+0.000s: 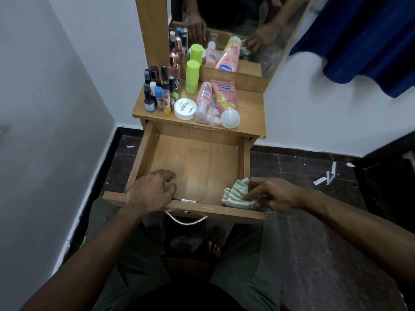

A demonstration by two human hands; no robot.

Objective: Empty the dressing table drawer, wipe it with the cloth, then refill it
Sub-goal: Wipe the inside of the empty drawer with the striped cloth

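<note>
We brace the empty drawer (193,158) with our curled, empty left hand (150,190) while our right hand (272,194) presses the cloth (235,194) flat to wipe.

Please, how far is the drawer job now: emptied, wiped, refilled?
Emptying looks done: the drawer shows bare wood, and the cosmetics stand on the tabletop. Wiping is in hand: the right hand presses the striped cloth into the near corner; the left hand rests on the front edge. Refilling remains.

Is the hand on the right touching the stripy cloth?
Touching. The head view shows the right hand with its fingers laid flat on the striped cloth, pressing it into the drawer corner.
</note>
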